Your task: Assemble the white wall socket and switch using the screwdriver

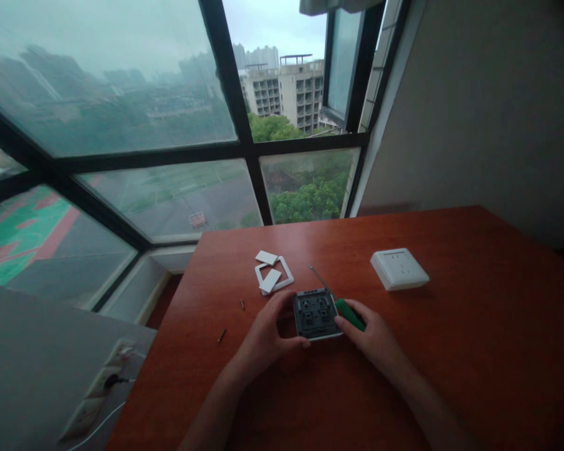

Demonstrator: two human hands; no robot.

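A grey switch module [316,314] with its cover off rests on the red-brown table [474,351]. My left hand [267,335] grips the module's left side, thumb at the front edge and fingers over the top. My right hand [373,338] is closed round the green handle of a screwdriver [349,313]; its thin metal shaft runs up and left behind the module. The right hand's fingertips also touch the module's right edge.
A white frame [286,270] with two white rocker plates [267,257] lies just beyond the module. A complete white socket [398,269] sits to the right. Two small screws [222,336] lie at the left. Large windows and a wall outlet [106,379] are to the left.
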